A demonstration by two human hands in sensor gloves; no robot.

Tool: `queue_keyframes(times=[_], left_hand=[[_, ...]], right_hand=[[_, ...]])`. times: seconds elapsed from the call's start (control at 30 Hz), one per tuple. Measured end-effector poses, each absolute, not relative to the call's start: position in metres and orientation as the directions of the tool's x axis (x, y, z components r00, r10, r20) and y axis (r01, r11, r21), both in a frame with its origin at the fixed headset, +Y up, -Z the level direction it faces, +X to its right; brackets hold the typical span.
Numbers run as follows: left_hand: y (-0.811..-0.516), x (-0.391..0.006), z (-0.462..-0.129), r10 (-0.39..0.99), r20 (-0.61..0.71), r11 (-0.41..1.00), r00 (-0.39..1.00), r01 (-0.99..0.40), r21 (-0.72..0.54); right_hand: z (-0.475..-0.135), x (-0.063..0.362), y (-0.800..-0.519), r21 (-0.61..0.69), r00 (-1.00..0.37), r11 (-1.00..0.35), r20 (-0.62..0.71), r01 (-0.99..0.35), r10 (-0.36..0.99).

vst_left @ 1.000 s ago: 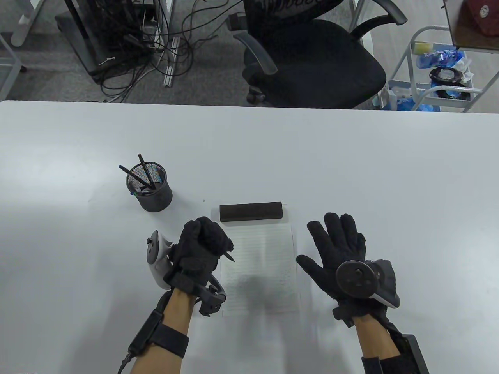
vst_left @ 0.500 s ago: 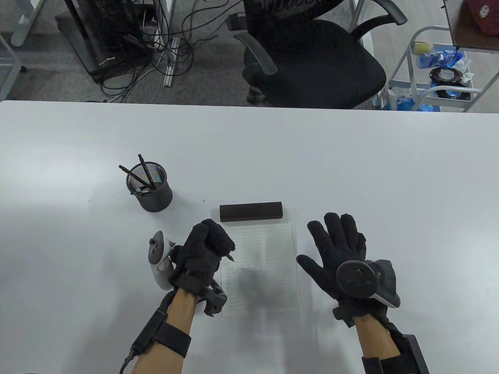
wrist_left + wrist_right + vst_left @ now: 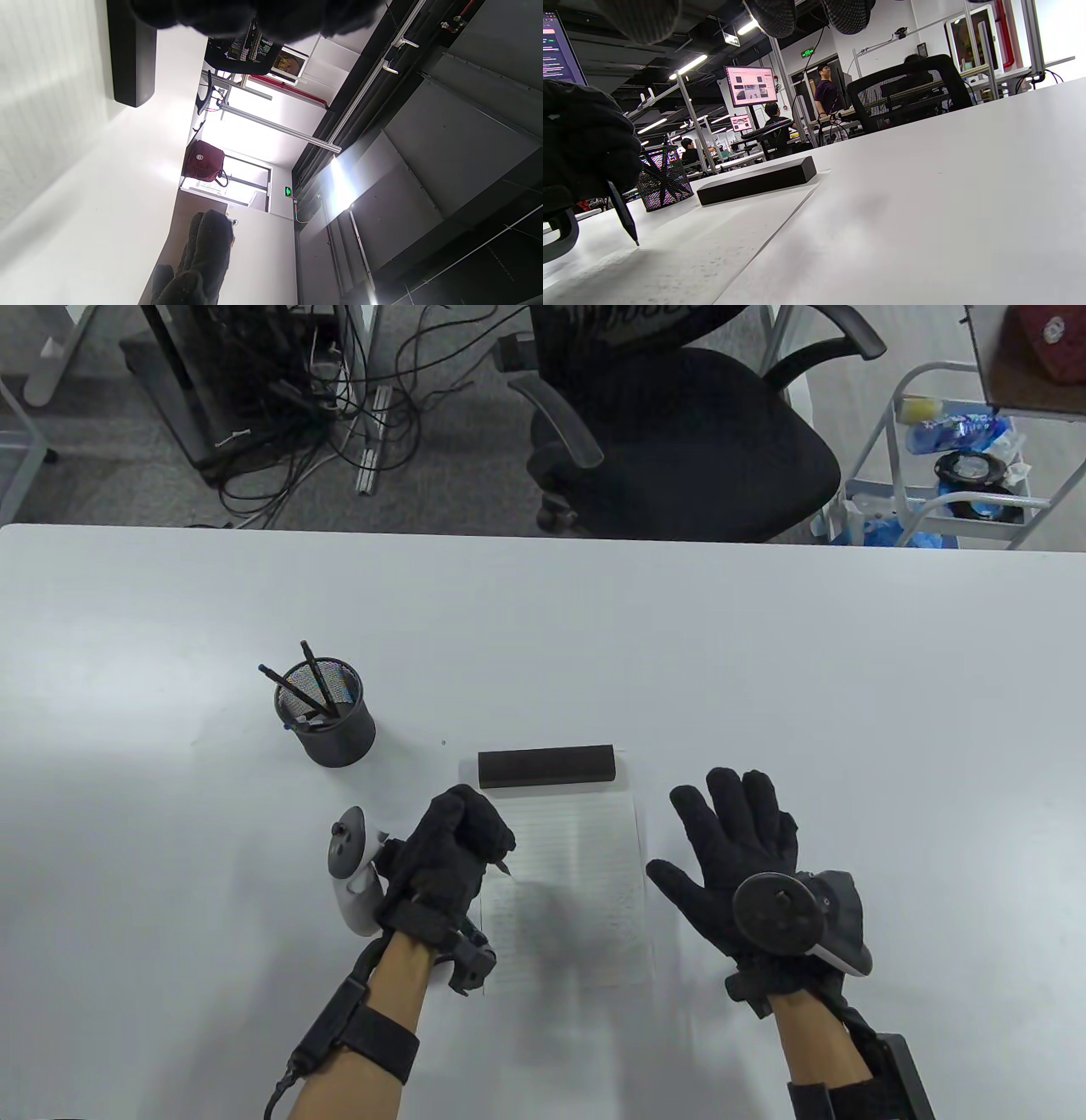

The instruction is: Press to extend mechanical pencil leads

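My left hand point(image 3: 454, 848) is closed in a fist around a black mechanical pencil point(image 3: 503, 866); only its tip shows, pointing down just above the lined paper point(image 3: 568, 899). The right wrist view shows the same pencil tip point(image 3: 623, 216) hanging a little above the sheet under the left hand point(image 3: 581, 144). My right hand point(image 3: 738, 848) lies flat with fingers spread on the table to the right of the paper, holding nothing. A black mesh pen cup point(image 3: 327, 717) with several more pencils stands at the left, also seen in the right wrist view point(image 3: 664, 178).
A black rectangular block point(image 3: 545, 766) lies across the top edge of the paper; it also shows in the left wrist view point(image 3: 131, 55) and right wrist view point(image 3: 757, 180). The white table point(image 3: 764, 645) stretches far. An office chair point(image 3: 679, 432) stands beyond the far edge.
My left hand has shifted slightly to the right and towards me with the pencil, tip staying over the paper's left edge. My right hand has not moved.
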State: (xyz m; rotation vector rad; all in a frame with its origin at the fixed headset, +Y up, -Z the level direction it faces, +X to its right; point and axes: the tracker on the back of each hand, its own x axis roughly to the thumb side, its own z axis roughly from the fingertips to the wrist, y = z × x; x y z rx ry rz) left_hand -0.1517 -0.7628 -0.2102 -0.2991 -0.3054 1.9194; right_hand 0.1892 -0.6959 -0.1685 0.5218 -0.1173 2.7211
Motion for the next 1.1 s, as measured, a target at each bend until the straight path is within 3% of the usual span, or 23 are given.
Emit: queue_keyframes(times=[0.7, 0.9, 1.1], left_hand=[[-0.761, -0.144, -0.212, 0.967, -0.048, -0.247, -0.249, -0.88, -0.406], [-0.763, -0.144, -0.212, 0.954, -0.074, -0.295, -0.291, -0.866, -0.404], [-0.749, -0.14, -0.211, 0.965, -0.021, -0.243, -0.261, -0.865, -0.439]], right_hand=[[-0.168, 0.189, -0.696, -0.014, -0.865, -0.929, 0.372, -0.369, 0.338], [-0.168, 0.189, -0.696, -0.01, -0.864, -0.93, 0.373, -0.367, 0.337], [-0.168, 0.189, -0.695, -0.015, -0.864, -0.929, 0.374, -0.369, 0.337]])
